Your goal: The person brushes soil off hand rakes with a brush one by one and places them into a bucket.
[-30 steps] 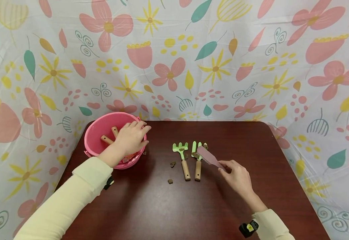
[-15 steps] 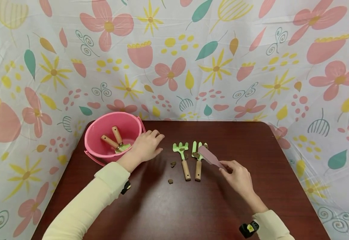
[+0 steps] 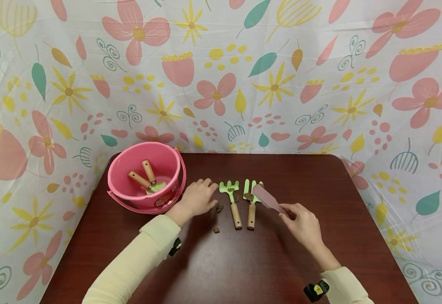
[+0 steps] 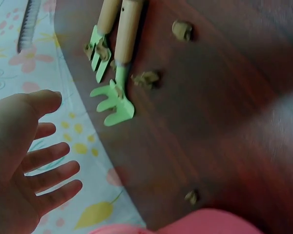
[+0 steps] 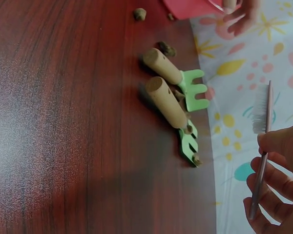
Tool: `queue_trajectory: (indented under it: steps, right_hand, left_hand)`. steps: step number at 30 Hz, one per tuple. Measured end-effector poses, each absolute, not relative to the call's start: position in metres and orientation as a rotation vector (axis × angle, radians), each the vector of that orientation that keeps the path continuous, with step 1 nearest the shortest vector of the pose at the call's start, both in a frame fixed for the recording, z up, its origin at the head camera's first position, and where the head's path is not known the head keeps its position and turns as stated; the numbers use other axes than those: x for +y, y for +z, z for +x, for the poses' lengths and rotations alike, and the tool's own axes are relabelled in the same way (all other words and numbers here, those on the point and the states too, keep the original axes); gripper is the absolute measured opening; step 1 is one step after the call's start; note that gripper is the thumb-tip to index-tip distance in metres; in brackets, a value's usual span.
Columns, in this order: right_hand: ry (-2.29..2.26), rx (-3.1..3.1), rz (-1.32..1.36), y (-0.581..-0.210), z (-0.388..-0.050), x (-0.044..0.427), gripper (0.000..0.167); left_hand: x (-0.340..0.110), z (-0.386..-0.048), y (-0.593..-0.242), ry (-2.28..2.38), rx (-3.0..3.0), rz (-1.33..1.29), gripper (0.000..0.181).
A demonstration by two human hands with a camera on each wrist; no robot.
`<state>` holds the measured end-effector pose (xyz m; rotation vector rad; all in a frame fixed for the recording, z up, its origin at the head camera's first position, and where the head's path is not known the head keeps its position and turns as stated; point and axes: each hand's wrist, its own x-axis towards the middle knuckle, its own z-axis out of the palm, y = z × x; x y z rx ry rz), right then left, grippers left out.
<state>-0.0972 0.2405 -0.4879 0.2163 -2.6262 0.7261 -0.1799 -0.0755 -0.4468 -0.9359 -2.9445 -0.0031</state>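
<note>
My right hand (image 3: pixel 302 223) pinches the handle of a pinkish brush (image 3: pixel 267 197), bristles facing left, as the right wrist view confirms. The brush head hovers by a green garden fork (image 3: pixel 251 207) with a wooden handle and brown bits on its tines. Left of that fork lies a small green rake (image 3: pixel 233 207), also wooden-handled, with a brown bit on its head. My left hand (image 3: pixel 198 197) holds nothing; its fingers are spread just left of the rake head. In the left wrist view those fingers (image 4: pixel 53 175) appear loosely extended, apart from both tools.
A pink bucket (image 3: pixel 120 169) stands at the table's left, with two wooden-handled tools (image 3: pixel 145 179) inside. Brown crumpled bits (image 3: pixel 216 230) lie on the dark wooden table (image 3: pixel 243 266), near the rake. A floral cloth (image 3: pixel 221 50) hangs behind and at the sides.
My left hand has moved right from over the bucket to beside the rake, leaving the bucket's inside visible. The bucket's handle now hangs lower in front. The right hand and brush have hardly moved.
</note>
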Motion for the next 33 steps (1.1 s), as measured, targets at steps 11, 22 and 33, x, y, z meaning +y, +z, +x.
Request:
queue_trajectory:
  steps: [11, 22, 33]
  right_hand:
    - [0.718, -2.611, 0.199, -0.488, -0.096, 0.246, 0.028]
    - [0.718, -2.602, 0.186, -0.491, -0.097, 0.249, 0.028]
    - [0.740, -2.612, 0.167, -0.490, -0.100, 0.244, 0.027]
  left_hand:
    - [-0.060, -0.170, -0.481, -0.147, -3.041, -0.910, 0.043]
    - [-0.042, -0.160, -0.506, -0.352, -3.144, -0.793, 0.041]
    - [-0.016, -0.154, -0.522, -0.358, -3.185, -0.625, 0.045]
